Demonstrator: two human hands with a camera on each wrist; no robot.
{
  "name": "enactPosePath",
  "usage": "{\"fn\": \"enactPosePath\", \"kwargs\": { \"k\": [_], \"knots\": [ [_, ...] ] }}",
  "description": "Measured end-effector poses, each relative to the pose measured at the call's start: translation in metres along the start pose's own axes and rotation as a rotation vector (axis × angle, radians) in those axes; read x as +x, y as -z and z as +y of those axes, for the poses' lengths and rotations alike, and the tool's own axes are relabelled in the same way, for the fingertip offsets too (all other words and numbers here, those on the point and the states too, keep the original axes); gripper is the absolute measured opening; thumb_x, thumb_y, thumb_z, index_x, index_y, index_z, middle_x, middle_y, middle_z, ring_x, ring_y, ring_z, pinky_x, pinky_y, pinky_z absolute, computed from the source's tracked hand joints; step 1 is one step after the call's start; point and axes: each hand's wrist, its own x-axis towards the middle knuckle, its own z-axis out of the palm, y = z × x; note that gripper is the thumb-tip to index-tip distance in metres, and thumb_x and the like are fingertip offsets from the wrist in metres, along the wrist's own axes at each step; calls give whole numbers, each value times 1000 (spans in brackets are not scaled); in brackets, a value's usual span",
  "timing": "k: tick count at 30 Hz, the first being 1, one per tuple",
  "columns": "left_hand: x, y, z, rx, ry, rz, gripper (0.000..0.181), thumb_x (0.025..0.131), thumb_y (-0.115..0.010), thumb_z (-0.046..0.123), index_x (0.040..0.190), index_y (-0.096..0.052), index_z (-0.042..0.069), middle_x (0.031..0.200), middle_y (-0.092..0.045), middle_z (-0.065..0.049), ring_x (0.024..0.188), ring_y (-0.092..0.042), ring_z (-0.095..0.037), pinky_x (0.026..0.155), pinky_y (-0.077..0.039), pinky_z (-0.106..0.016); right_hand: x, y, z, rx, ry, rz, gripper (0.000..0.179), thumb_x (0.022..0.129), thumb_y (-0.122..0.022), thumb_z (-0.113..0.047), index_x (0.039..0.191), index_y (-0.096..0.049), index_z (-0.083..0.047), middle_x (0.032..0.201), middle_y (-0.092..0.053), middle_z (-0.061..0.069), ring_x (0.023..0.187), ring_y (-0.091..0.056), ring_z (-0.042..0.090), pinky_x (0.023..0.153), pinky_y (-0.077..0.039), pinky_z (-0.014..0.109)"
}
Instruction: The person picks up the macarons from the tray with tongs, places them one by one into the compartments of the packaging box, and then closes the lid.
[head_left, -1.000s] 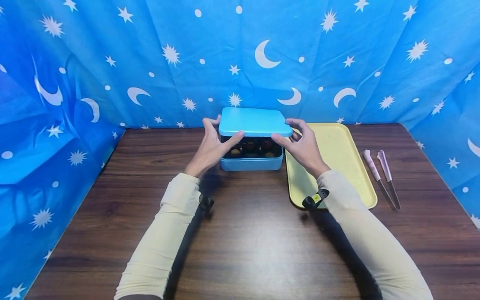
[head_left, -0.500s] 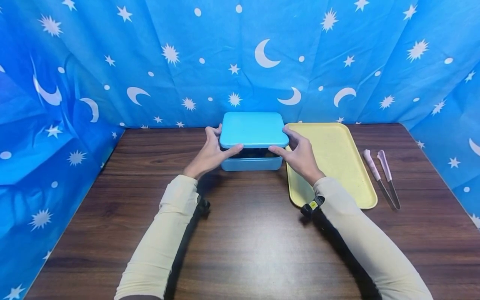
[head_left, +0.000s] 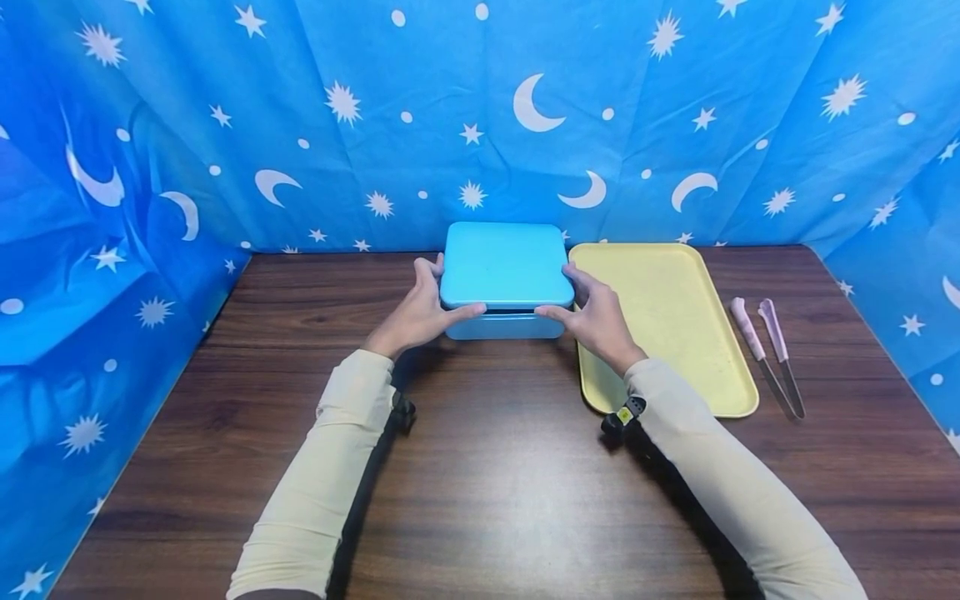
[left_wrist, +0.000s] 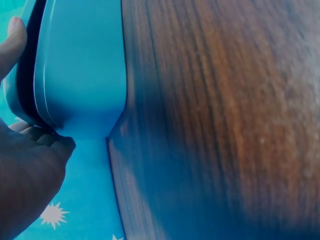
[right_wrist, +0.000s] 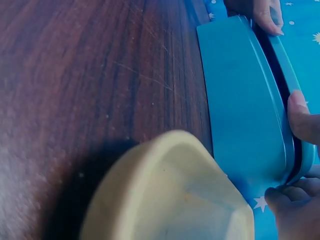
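A light blue lid [head_left: 506,262] lies over a blue rectangular box [head_left: 505,326] at the back of the table. Along the front a thin dark gap shows between lid and box rim, seen as a black slit in both wrist views. My left hand [head_left: 416,312] grips the lid's left end, thumb [left_wrist: 14,40] on the front edge and fingers at the side. At the opposite end my right hand [head_left: 602,319] grips the lid the same way, its thumb [right_wrist: 300,117] along the front edge. What the box holds is hidden under the lid.
A yellow tray [head_left: 667,333] stands right beside the box, partly under my right forearm. Farther right lie metal tongs [head_left: 772,358] with pale pink handles. A blue curtain [head_left: 465,108] with moons and stars hangs behind the wooden table [head_left: 480,467].
Both hands have brought the lid down onto the box, and it has levelled out. The dark round things visible inside a second ago are now covered.
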Motion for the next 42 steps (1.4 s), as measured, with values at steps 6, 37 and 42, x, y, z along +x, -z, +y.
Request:
{"fn": "enactPosePath", "kwargs": {
  "k": [6,37,42],
  "knots": [
    [0,0,-1,20,-1,-11,98,86,-78,52,141,-13,5,169,8,-15,155,-2,-20,124,-11,-42,-2,-2,-1,-97,28,-11,85,87,-82,-24,153,-37,5,159,-34,23,144,-38,31,108,-43,40],
    [-1,-2,-8,-71,16,20,83,86,-77,52,130,-22,8,169,-3,-16,155,-7,-24,123,-14,-47,-3,3,-5,-100,-5,-11,86,80,-89,-24,148,-46,5,151,-46,20,138,-47,28,106,-45,38],
    [-1,1,-7,-17,36,27,90,90,-69,59,143,-18,7,170,1,-14,155,-6,-24,123,-14,-49,-1,6,-8,-93,-25,-32,80,86,-83,-30,149,-46,3,156,-41,19,142,-43,29,108,-44,41]
  ]
}}
